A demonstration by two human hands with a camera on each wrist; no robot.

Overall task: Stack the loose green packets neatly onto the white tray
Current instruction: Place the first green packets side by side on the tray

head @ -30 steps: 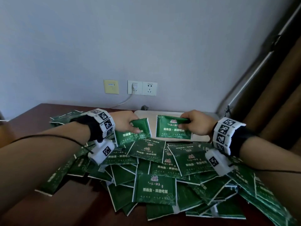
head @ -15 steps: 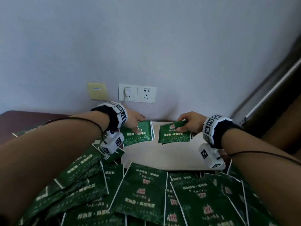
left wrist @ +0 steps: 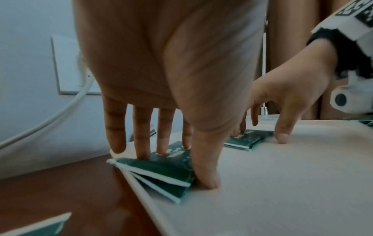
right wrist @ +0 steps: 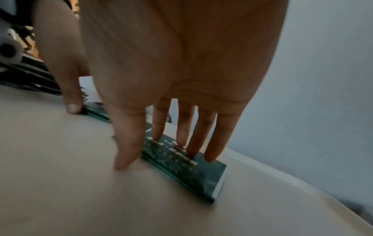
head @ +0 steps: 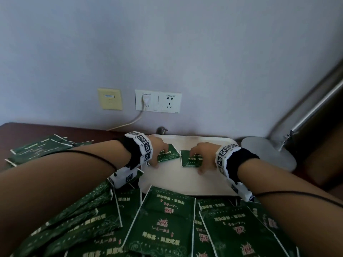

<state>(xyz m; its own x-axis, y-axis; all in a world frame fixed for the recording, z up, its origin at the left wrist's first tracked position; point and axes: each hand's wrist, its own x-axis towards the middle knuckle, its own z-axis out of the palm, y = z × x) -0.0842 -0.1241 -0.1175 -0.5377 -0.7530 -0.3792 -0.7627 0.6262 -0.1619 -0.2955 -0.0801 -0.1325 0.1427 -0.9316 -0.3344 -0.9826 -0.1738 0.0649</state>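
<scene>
A white tray lies against the wall. Two small stacks of green packets sit on its far half. My left hand presses straight fingers down on the left stack, which is fanned at the tray's left edge; the thumb stands at its near side. My right hand rests straight fingers on the right stack, thumb on the tray beside it. Several loose green packets are heaped on the brown table in front of the tray.
More packets lie scattered at the far left of the table. A round grey lamp base stands right of the tray. Wall sockets with a plugged white cable are behind it. The tray's near half is bare.
Both hands carried their packets forward and down onto the tray; the grips have loosened into flat fingers resting on the stacks. The head view has leaned in closer.
</scene>
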